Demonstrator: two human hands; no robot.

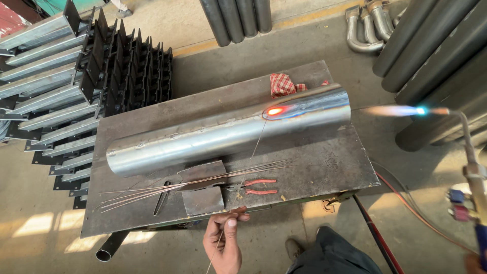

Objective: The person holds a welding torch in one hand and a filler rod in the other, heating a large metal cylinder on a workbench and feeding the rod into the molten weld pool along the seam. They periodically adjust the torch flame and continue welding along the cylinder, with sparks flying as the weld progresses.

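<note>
A long shiny steel pipe [223, 133] lies on the rusty steel-plate worktop [324, 162], its long axis running from lower left to upper right. A welded seam runs along most of its top; near the right end a glowing orange spot [275, 111] marks where the bead ends, so only the short last stretch looks unjoined. The left hand [224, 238] pinches a thin filler rod [257, 142] in clenched fingers, its tip reaching up to the glow. The right hand [476, 264], barely in view, seems to grip the gas torch [469, 157], whose flame points left, held clear of the pipe.
</note>
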